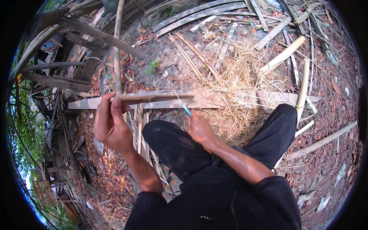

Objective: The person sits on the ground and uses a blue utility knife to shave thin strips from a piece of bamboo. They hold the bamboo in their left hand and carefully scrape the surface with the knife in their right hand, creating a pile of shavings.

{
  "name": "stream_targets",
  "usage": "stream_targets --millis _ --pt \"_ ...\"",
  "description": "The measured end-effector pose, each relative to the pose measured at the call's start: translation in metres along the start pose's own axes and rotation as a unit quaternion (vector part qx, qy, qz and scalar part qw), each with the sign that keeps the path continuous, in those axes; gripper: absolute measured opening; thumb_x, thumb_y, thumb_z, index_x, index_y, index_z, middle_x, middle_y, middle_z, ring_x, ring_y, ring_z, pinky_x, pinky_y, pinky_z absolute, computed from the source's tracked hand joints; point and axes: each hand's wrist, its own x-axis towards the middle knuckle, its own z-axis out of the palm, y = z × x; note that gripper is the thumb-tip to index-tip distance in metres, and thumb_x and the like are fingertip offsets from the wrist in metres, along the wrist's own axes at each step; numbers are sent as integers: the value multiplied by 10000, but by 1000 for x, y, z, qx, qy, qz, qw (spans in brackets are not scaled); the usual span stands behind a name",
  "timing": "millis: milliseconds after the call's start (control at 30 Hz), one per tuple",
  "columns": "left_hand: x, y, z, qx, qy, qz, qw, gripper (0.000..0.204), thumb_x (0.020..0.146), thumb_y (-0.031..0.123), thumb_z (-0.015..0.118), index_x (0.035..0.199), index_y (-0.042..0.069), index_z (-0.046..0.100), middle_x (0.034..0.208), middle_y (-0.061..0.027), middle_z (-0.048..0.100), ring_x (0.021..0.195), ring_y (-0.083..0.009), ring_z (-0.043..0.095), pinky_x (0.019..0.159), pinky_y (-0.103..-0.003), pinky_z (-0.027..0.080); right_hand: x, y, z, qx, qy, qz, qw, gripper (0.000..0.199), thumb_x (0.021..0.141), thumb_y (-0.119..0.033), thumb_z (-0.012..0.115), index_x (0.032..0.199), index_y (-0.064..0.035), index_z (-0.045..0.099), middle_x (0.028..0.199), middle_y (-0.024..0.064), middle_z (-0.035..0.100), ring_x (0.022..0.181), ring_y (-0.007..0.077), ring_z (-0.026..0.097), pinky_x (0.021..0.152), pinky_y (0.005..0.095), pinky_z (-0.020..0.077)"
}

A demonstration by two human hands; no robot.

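My left hand [111, 122] pinches the left end of a brown split strip of bamboo or wood [157, 98], thumb on the near side. The strip points right, above a long flat plank [82, 104]. In my right hand [200, 128] is a slim knife [186, 109] with a blue-green handle and a narrow blade pointing up and left. Its blade tip is close to the strip; I cannot tell whether they touch. A heap of pale straw-like shavings [237, 80] covers the middle of the plank and the ground around it.
My bent knees [168, 143] frame the plank's near side. A short round piece [263, 102] crosses the plank. Two split strips [197, 53] lie beyond it. Pale poles [283, 55] rest at right; an upright pole [118, 50] and stacked timber [76, 73] stand at left.
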Motion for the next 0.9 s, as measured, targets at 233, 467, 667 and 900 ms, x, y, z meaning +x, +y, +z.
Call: stream_targets --millis 233,467,667,900 --pt "-9 -15 6 -31 -15 11 999 159 911 15 590 1032 -85 617 826 -98 644 624 -108 597 555 -221 464 9 -5 -12 -9 15 -13 1000 243 957 -198 473 917 42 482 577 257 546 553 450 555 536 517 417" --pt "-15 -2 27 -19 -28 27 999 171 920 12 561 1054 -86 601 877 -137 662 673 -128 621 598 -239 519 11 136 22 -146 78 -33 986 266 956 -207 470 890 50 492 618 262 575 614 442 597 563 507 470" --pt "-26 -15 39 7 3 4 1000 196 940 60 554 1071 -77 601 870 -141 672 679 -131 625 603 -242 536 32 82 -11 -15 57 8 998 307 965 -258 466 920 46 469 580 263 546 581 460 570 563 516 466" --pt "-26 -11 63 39 26 4 999 209 933 111 589 1031 -65 647 883 -93 669 617 -108 594 539 -216 490 64 130 44 -77 63 59 993 343 982 -290 419 939 45 480 672 243 611 664 428 627 599 493 510"
